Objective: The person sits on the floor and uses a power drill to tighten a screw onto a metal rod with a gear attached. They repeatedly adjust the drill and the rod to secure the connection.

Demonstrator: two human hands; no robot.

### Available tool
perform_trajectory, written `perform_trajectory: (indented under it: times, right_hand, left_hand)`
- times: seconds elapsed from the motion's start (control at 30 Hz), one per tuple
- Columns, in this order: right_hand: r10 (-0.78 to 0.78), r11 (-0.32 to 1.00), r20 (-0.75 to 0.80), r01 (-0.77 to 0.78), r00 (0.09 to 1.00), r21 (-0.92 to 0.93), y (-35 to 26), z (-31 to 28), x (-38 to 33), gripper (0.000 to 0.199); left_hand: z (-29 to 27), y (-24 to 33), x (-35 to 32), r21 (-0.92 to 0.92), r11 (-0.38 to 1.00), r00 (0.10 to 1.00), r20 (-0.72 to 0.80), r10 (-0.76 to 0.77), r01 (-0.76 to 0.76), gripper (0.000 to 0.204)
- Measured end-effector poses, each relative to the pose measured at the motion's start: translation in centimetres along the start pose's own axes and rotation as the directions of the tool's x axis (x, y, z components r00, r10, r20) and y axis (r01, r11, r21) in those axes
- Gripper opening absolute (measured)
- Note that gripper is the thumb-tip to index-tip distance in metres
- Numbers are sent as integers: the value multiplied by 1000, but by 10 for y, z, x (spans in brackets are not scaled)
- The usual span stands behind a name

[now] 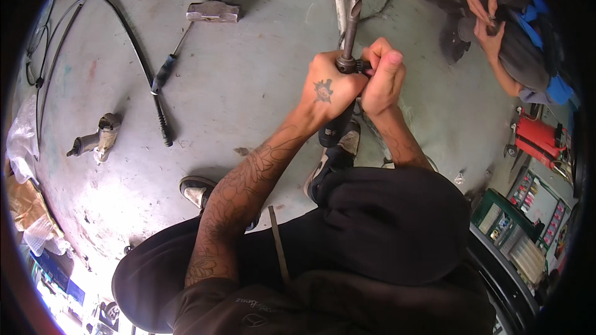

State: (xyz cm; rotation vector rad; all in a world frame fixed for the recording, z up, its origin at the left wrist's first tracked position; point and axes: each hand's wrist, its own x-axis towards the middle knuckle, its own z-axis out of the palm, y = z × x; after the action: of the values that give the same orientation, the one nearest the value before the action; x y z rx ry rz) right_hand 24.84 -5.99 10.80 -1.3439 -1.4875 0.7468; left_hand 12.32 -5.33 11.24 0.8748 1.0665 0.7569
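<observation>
Upright in front of me stands a drill, its dark body (336, 129) showing below my hands. A long twist drill bit (357, 1) points away from me out of the metal drill chuck (346, 64). My left hand (332, 87), tattooed on the back, is closed around the drill just at the chuck. Against it, my right hand (383, 79) is curled with the thumb on top, at the side of the chuck. A small dark toothed piece, looking like a chuck key (364, 67), shows between the hands; most of it is hidden by the right fingers.
A sledgehammer (213, 12), a screwdriver (163, 75), a black cable (133, 34) and a metal fitting (103, 136) lie on the grey floor leftward. A co-worker's hands (487, 15) hold something small at upper right. A red wheeled device (539, 136) and green case (500, 214) stand right.
</observation>
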Motion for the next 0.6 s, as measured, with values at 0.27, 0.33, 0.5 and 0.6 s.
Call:
perform_trajectory:
  times: [0.27, 0.33, 0.5, 0.6]
  right_hand:
    - [357, 934, -49, -356, 933, 29, -12, -7, -1, 58]
    - [368, 930, -10, -368, 930, 19, -15, -13, -4, 59]
    - [585, 791, 122, -597, 802, 132, -31, -13, 9, 59]
    - [728, 597, 243, -767, 641, 236, -33, -27, 7, 56]
  left_hand:
    - [7, -8, -4, 109, 994, 999, 43, 23, -28, 18]
    - [9, -11, -8, 75, 996, 999, 27, 46, -48, 17]
    - [3, -9, -8, -17, 1000, 998, 52, 23, -22, 17]
    - [3, -26, -8, 19, 982, 981, -51, 189, -188, 24]
